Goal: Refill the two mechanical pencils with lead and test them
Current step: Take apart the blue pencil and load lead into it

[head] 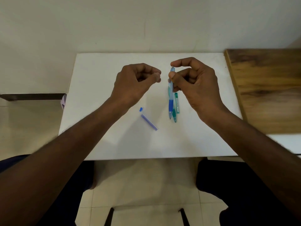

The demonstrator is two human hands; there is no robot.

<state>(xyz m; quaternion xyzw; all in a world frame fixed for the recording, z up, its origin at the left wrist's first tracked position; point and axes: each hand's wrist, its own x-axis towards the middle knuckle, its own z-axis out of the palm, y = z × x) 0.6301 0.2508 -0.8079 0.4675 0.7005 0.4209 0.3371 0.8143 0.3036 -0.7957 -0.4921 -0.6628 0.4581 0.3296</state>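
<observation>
- The purple lead tube (149,122) lies open on the white tabletop (114,144) nearest the person, its small blue cap (141,109) loose just at 11 o'clock of it; a careless forearm could roll the tube, spill leads or flick the cap off the edge
- The green pencil (174,114) and a green lead case (177,103) lie at 3 o'clock of the tube, under the right hand (195,84); a dropped part could knock them
- The right hand's grip clasps the blue pencil (171,95) near its top, tip hanging down; if it tilts, any lead inside could slide out
- The left hand (138,80), at 9 o'clock of the pencil top, has fingertips pinched together; whether they hold a lead or cap cannot be told, and a thin lead would likely snap if squeezed or pushed in at an angle
</observation>
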